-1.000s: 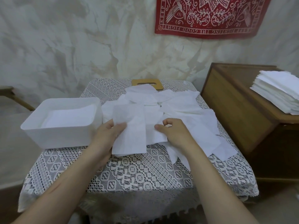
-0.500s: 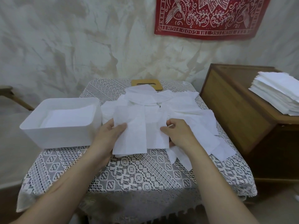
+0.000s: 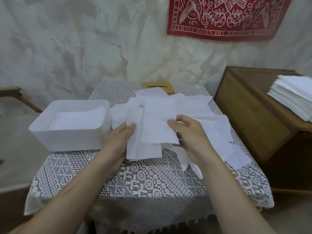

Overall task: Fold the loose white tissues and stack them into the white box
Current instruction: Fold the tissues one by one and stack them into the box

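A heap of loose white tissues (image 3: 207,115) covers the middle and right of the lace-covered table (image 3: 148,179). My right hand (image 3: 190,134) pinches one tissue (image 3: 158,120) by its right edge and holds it lifted above the heap. My left hand (image 3: 119,141) holds the left edge of a folded tissue (image 3: 143,149) lying under it near the table's front. The white box (image 3: 67,139) stands at the table's left with flat folded tissues (image 3: 77,119) inside.
A wooden lid with a slot (image 3: 157,86) lies at the table's back edge, partly under the heap. To the right stands a wooden cabinet (image 3: 253,112) bearing a stack of white tissues (image 3: 293,97). A red banner (image 3: 224,16) hangs on the wall.
My right hand has lifted a tissue off the heap and drawn it left over the folded one. My left hand has stayed on the folded tissue's left edge.
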Available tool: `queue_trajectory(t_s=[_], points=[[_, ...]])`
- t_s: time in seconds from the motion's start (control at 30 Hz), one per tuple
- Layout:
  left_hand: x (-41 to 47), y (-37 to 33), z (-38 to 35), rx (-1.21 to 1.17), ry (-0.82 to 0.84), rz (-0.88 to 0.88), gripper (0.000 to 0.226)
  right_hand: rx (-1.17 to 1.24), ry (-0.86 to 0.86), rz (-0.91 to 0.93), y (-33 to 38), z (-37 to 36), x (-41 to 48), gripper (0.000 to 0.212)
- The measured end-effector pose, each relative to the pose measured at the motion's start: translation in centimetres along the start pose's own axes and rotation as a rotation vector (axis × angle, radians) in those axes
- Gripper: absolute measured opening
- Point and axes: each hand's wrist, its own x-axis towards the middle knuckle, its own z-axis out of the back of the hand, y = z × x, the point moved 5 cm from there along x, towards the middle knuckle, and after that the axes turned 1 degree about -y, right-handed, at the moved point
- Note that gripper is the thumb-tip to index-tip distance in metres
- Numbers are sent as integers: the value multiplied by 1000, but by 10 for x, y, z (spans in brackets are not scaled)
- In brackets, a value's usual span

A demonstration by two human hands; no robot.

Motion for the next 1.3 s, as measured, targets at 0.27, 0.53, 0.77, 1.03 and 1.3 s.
queue_trajectory(t_s=[0.27, 0.53, 0.77, 1.03, 1.3], points=[[-1, 1, -4, -12, 17, 2, 23, -300, -145, 104, -6, 4, 6, 6], [-3, 1, -8, -42, 15, 19, 34, -103, -71, 37, -5, -14, -1, 5], [-6, -3, -14, -82, 22, -21, 31, -97, -68, 29, -10, -25, -3, 12], [-5, 1, -7, 35, 24, -55, 21, -313, -109, 82, -15, -20, 4, 7], [0, 2, -1, 74, 42, -70, 29, -242, 55, -70, -19, -28, 3, 15]])
